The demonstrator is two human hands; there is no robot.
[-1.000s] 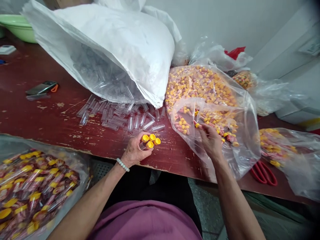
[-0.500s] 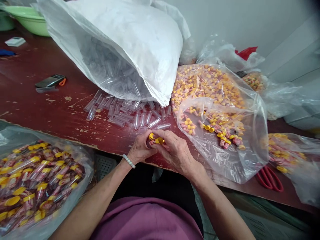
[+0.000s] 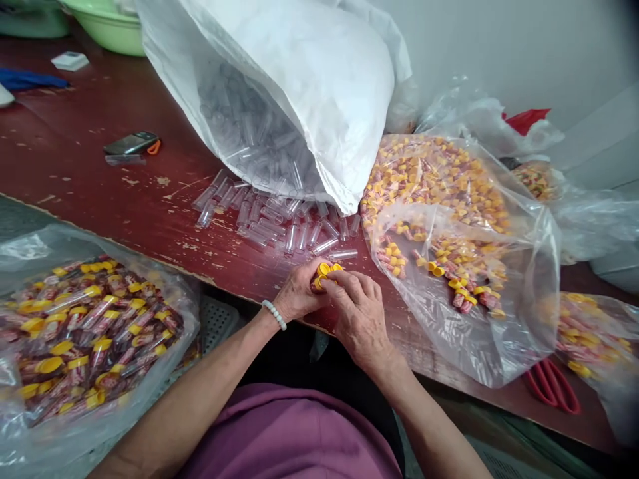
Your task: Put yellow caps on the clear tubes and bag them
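Note:
My left hand (image 3: 303,293), with a beaded bracelet at the wrist, is closed around a small bunch of yellow-capped tubes (image 3: 324,270), caps upward. My right hand (image 3: 358,311) meets it from the right, its thumb and fingers closed at one of the yellow caps. The lower ends of the held tubes are hidden in my palm. Just beyond my hands, loose clear plastic tubes (image 3: 269,226) lie on the dark red table (image 3: 164,219). They spill from the mouth of a big white sack (image 3: 344,86).
On the right lies a clear bag (image 3: 434,179) of yellow-capped pieces, with red-handled scissors (image 3: 552,386) by the table edge. A bag of filled capped tubes (image 3: 94,326) stands low at left. Farther back are a dark device (image 3: 130,144) and a green basin (image 3: 112,30).
The view has shifted, so the table things sit farther right. My right fingers have moved from around the bunch to the tops of the caps, and more yellow caps show.

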